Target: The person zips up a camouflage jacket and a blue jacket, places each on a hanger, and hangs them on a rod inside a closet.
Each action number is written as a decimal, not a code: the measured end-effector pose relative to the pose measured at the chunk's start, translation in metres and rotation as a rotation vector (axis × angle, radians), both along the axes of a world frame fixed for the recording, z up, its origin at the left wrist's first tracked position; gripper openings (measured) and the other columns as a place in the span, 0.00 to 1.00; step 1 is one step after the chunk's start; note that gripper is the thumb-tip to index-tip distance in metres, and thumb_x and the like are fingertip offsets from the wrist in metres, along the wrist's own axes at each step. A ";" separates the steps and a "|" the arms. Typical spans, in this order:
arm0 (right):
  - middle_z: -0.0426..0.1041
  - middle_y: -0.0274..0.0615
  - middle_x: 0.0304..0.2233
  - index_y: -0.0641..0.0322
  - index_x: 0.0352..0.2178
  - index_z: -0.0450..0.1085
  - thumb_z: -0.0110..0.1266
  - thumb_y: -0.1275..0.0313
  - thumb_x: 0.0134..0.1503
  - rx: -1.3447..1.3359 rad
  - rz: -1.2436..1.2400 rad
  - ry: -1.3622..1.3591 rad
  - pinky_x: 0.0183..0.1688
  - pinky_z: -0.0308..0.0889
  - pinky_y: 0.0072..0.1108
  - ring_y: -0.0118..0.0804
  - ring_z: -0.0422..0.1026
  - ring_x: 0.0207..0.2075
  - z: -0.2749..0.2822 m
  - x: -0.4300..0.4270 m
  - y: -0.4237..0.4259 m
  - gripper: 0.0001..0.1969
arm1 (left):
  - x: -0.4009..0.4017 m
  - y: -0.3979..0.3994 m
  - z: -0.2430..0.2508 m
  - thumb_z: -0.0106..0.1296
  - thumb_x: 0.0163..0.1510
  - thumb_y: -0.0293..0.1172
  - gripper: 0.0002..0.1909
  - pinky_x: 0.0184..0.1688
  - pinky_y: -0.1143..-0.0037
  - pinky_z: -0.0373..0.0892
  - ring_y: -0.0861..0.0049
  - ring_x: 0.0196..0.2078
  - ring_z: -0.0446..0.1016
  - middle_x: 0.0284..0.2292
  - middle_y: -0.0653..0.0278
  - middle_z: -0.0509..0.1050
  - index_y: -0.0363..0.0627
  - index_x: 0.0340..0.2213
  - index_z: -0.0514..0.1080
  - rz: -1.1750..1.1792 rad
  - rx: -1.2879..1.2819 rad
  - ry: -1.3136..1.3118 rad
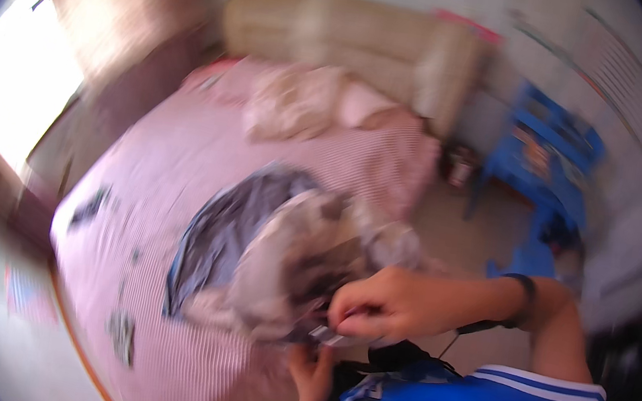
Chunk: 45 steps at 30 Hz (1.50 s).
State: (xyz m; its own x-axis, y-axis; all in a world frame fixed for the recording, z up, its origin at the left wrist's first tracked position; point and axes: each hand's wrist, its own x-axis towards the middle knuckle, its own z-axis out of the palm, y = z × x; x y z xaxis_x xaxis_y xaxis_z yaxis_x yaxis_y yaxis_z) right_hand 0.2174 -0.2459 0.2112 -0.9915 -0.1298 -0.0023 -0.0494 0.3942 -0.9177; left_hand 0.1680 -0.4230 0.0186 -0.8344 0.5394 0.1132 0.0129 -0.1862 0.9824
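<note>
A crumpled garment or cloth (289, 257), beige and brown with a dark grey part (232, 225) edged in blue, lies over the near right part of a pink striped bed (177, 181). At its lower right edge, my right hand (373, 311) reaches in from the right, fingers curled on the cloth. Just below, my left hand (311, 373) comes up from the bottom with thumb and fingers at the same edge, beside a small patch with white stripes (328, 334). Motion blur hides the fingertips and the exact grip. Both wrists carry dark bands.
Pillows (309, 101) lie by the beige headboard (331, 31). Small dark (90, 208) and greyish (122, 337) items rest on the bed's left side. A blue chair (545, 163) holding things stands at the right near the wall. A bright window (27, 76) is at the left.
</note>
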 end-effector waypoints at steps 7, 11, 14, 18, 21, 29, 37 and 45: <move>0.67 0.36 0.20 0.64 0.29 0.64 0.48 0.69 0.50 -0.135 -0.392 0.208 0.26 0.59 0.19 0.25 0.65 0.23 -0.013 0.209 0.095 0.08 | 0.151 0.153 0.070 0.47 0.48 0.23 0.13 0.40 0.77 0.64 0.71 0.38 0.67 0.35 0.59 0.68 0.35 0.38 0.64 -0.254 0.062 -0.023; 0.68 0.37 0.21 0.67 0.29 0.64 0.49 0.67 0.50 -0.232 -0.700 0.199 0.26 0.58 0.19 0.25 0.65 0.24 -0.017 0.310 0.135 0.11 | 0.201 0.212 0.065 0.48 0.46 0.24 0.13 0.39 0.76 0.64 0.71 0.35 0.68 0.31 0.59 0.69 0.34 0.36 0.66 -0.624 -0.050 0.415; 0.68 0.35 0.20 0.65 0.29 0.64 0.48 0.67 0.52 -0.286 -0.872 0.257 0.25 0.58 0.17 0.23 0.64 0.23 -0.019 0.385 0.161 0.11 | 0.232 0.243 0.051 0.48 0.44 0.24 0.14 0.38 0.76 0.65 0.71 0.33 0.68 0.28 0.59 0.70 0.33 0.36 0.67 -0.895 -0.092 0.698; 0.65 0.29 0.20 0.62 0.29 0.63 0.43 0.68 0.55 -0.400 -1.231 0.231 0.24 0.55 0.13 0.18 0.60 0.22 -0.037 0.511 0.180 0.08 | 0.279 0.302 0.007 0.49 0.45 0.27 0.15 0.37 0.71 0.65 0.64 0.36 0.68 0.29 0.55 0.70 0.33 0.35 0.64 -1.314 -0.103 0.517; 0.65 0.29 0.20 0.63 0.30 0.63 0.43 0.69 0.55 -0.230 -1.573 0.301 0.22 0.55 0.12 0.17 0.59 0.21 -0.052 0.603 0.174 0.08 | 0.334 0.378 -0.009 0.49 0.45 0.28 0.15 0.37 0.70 0.65 0.62 0.35 0.69 0.29 0.54 0.70 0.33 0.35 0.64 -1.495 -0.172 0.681; 0.67 0.34 0.17 0.60 0.26 0.64 0.48 0.70 0.52 -0.184 -2.542 0.417 0.14 0.55 0.11 0.20 0.61 0.14 0.036 0.833 0.128 0.05 | 0.553 0.574 -0.041 0.51 0.45 0.31 0.16 0.36 0.67 0.66 0.58 0.34 0.69 0.29 0.52 0.71 0.35 0.35 0.65 -2.092 -0.214 1.560; 0.65 0.44 0.18 0.68 0.27 0.61 0.42 0.75 0.52 -0.141 -3.096 0.373 0.18 0.64 0.21 0.32 0.65 0.16 0.171 1.164 0.071 0.05 | 0.817 0.579 -0.026 0.50 0.47 0.35 0.13 0.33 0.68 0.66 0.63 0.31 0.71 0.27 0.57 0.73 0.42 0.34 0.67 -2.259 0.002 1.474; 0.61 0.47 0.18 0.71 0.28 0.60 0.44 0.80 0.50 0.229 -3.159 0.454 0.20 0.68 0.28 0.36 0.64 0.18 0.240 1.462 0.061 0.04 | 1.022 0.546 -0.163 0.36 0.54 0.32 0.14 0.41 0.78 0.66 0.74 0.40 0.70 0.36 0.58 0.72 0.41 0.41 0.64 -2.755 -1.012 0.214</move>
